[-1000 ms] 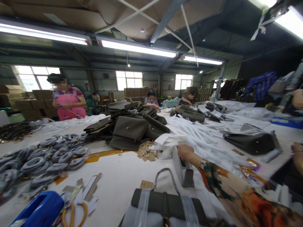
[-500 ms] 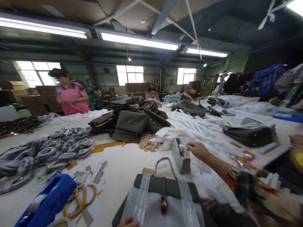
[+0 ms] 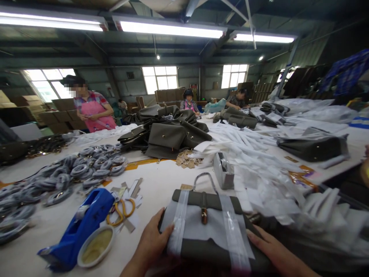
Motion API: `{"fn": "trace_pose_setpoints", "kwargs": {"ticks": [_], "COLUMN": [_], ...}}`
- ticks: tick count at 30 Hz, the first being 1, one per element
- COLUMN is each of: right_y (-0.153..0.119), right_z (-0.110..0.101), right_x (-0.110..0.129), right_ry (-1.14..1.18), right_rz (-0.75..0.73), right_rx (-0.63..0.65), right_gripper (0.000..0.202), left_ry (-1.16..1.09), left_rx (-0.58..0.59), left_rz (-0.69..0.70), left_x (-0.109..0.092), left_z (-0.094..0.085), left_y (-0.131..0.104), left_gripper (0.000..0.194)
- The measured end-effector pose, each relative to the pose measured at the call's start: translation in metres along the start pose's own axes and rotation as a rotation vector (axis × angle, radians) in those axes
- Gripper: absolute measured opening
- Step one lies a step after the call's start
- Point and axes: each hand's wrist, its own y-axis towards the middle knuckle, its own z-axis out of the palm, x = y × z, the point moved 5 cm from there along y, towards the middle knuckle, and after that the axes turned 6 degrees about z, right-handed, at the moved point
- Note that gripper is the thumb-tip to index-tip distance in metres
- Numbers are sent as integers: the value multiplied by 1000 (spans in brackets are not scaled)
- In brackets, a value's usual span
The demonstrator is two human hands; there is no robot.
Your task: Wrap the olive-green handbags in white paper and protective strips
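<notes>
In front of me is a dark olive handbag (image 3: pixel 211 252) with a wrapped top handle, a brown toggle clasp and a grey-white protective sheet over its front. Two clear tape strips run down over the sheet. My left hand (image 3: pixel 155 234) grips the bag's left side, thumb on the front. At the right side my right hand (image 3: pixel 263 240) holds the bag, its thumb on the front edge. Just beyond the bag stands a small grey tape dispenser (image 3: pixel 226 175). To the left lie a blue tape dispenser (image 3: pixel 80 227), yellow-handled scissors (image 3: pixel 122 211) and a round dish (image 3: pixel 96 246) of yellowish stuff.
Coiled grey-wrapped straps (image 3: pixel 83 169) cover the left of the table. Stacked olive bags (image 3: pixel 167 136) sit at the centre back, near tan tags (image 3: pixel 188 158). White wrapping strips (image 3: pixel 253 165) spread over the right. A person in a pink apron (image 3: pixel 96 113) stands far left.
My right hand has left the grey dispenser and come down to the bag's right side. My left hand has moved up along the left side. The view has shifted.
</notes>
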Motion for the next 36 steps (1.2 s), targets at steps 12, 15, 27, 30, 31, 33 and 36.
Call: {"fn": "trace_pose_setpoints", "kwargs": {"ticks": [12,15,27,30,31,33,36], "right_y": [67,44,14,18,18,16,12], "right_z": [28,59,156,154,153,151,150], "right_x": [125,151,138,131,130,132,138], "right_ry": [-370,-621,-979,-813,-776,-737,-734], "right_rz": [-512,-907,-1272,-1302,-1309,-1330,-1375], "right_rx": [-141,-147,51,32,34,56,113], "right_gripper": [50,45,7,12,14,17,18], "left_ry": [265,439,358,409,427,447,413], "left_rx": [-292,-419,-121,-142,-143,-138,-90], "left_rz": [3,347,497,553,587,659,716], "left_x": [11,-36,-78,-72,-71,-70,-69], "left_z": [-34,-32,38,43,45,49,52], "left_y": [-59,-62,-27,-28,-29,-29,-27], "left_gripper": [66,40,27,23,19,14,13]}}
